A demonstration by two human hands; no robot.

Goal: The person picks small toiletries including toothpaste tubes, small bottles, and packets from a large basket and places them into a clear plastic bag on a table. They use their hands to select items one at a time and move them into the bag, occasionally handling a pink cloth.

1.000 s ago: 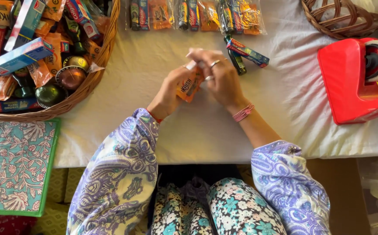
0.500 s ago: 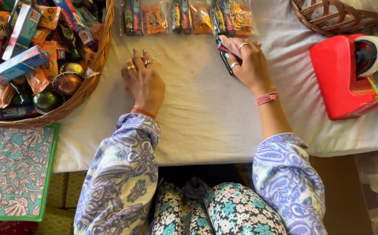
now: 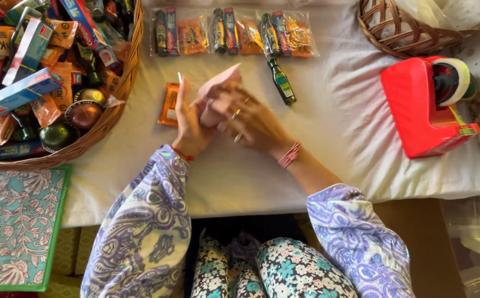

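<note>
Both hands (image 3: 220,118) around a pale pink pouch (image 3: 218,94), mid-table.

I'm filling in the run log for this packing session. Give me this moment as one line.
left hand + right hand: both on pale pink pouch | orange sachet beside left hand | small green bottle lying nearby

From my seat the feed was bright, with soft daylight that seemed to fall from the upper right, where the white cloth (image 3: 333,110) washed out toward the corner. Shadows were faint. My left hand (image 3: 190,124) and right hand (image 3: 251,124) smeared with motion blur, so I could not tell what the pale pink thing (image 3: 218,94) between them was. The wicker basket (image 3: 115,110) and red tape dispenser (image 3: 416,105) stayed sharp, and edges bowed slightly.
</note>
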